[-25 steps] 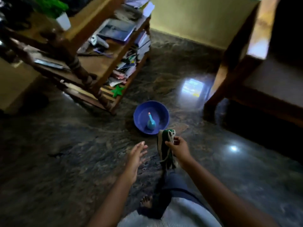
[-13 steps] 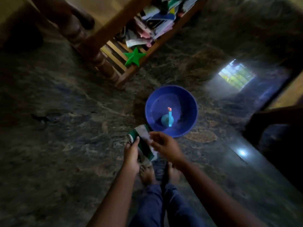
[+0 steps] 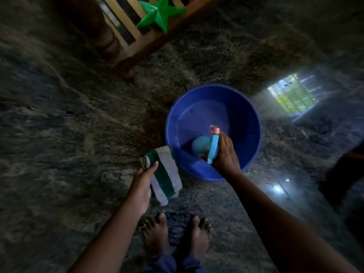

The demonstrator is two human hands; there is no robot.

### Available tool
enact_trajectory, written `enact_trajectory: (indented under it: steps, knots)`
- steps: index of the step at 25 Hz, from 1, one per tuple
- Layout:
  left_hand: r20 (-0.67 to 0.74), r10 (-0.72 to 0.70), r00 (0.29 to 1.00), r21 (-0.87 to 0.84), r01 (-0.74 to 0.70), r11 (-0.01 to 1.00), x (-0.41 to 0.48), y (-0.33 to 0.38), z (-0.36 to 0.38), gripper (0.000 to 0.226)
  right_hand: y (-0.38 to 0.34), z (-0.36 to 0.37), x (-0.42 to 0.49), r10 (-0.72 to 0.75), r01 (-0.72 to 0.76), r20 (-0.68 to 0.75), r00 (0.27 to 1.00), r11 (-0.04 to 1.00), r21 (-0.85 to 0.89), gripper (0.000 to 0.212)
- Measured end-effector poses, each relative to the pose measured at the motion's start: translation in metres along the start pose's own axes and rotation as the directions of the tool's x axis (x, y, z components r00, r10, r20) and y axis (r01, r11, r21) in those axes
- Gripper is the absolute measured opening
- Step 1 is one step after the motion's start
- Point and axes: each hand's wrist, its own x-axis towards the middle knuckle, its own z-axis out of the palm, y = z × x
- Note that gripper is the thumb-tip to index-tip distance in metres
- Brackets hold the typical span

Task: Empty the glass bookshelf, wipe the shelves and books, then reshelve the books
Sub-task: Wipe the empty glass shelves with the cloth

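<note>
Gripping the light blue spray bottle [image 3: 202, 144] by its head with the right hand [image 3: 226, 156], curling the fingers round it just under the pink nozzle. Reaching down into the blue basin [image 3: 246, 115] with that hand, down where the bottle's body is sitting. Holding the folded green-and-white cloth [image 3: 167, 174] in the left hand [image 3: 140, 184], laying the thumb along its edge, just left of the basin's rim; touching it or not, hard telling. Standing with bare feet [image 3: 157, 231] on the dark stone floor [image 3: 59, 134], closer in than both hands. Spotting, well ahead of the left hand, the wooden bookshelf's bottom rack [image 3: 157, 42] with a green star [image 3: 159, 14] on it.
</note>
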Motion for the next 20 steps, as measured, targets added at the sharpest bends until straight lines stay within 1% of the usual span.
enact_trajectory:
  steps: [1, 3, 6, 8, 10, 13, 15, 17, 20]
  knots:
    - [0.0, 0.006, 1.0, -0.019, -0.006, 1.0, 0.002, -0.002, 0.001, 0.013, -0.003, 0.003, 0.002, -0.011, 0.013, -0.034, 0.999, 0.999, 0.048, 0.087]
    - [-0.014, 0.022, 1.0, -0.059, -0.023, 0.998, 0.003, -0.002, 0.002, 0.011, -0.016, 0.003, 0.005, -0.087, 0.093, -0.046, 0.995, 0.987, 0.128, 0.077]
    - [-0.039, 0.012, 0.999, -0.147, -0.017, 0.989, 0.0, 0.006, -0.008, 0.014, -0.045, -0.011, 0.003, -0.263, 0.251, 0.019, 0.965, 0.938, 0.239, 0.065]
    - [-0.051, 0.003, 0.999, -0.221, -0.014, 0.975, -0.009, 0.016, -0.021, 0.023, -0.073, -0.034, -0.001, -0.326, 0.27, 0.129, 0.937, 0.905, 0.328, 0.059]
    - [-0.046, 0.017, 0.999, -0.298, -0.03, 0.954, -0.026, 0.027, -0.036, 0.03, -0.105, -0.057, -0.006, -0.394, 0.265, 0.271, 0.878, 0.873, 0.409, 0.054]
    - [-0.041, 0.041, 0.998, -0.395, -0.054, 0.917, -0.065, 0.042, -0.057, 0.034, -0.149, -0.076, -0.019, -0.486, 0.299, 0.423, 0.765, 0.849, 0.435, 0.052]
    - [-0.053, 0.069, 0.996, -0.435, -0.085, 0.896, -0.092, 0.047, -0.07, 0.031, -0.179, -0.085, -0.03, -0.528, 0.345, 0.471, 0.707, 0.838, 0.422, 0.052]
    - [-0.045, 0.109, 0.993, -0.481, -0.117, 0.869, -0.122, 0.049, -0.088, 0.033, -0.211, -0.097, -0.043, -0.578, 0.395, 0.497, 0.648, 0.812, 0.43, 0.047]
    - [-0.061, 0.167, 0.984, -0.576, -0.171, 0.799, -0.172, 0.042, -0.12, 0.042, -0.264, -0.126, -0.059, -0.598, 0.409, 0.565, 0.569, 0.801, 0.437, 0.03]
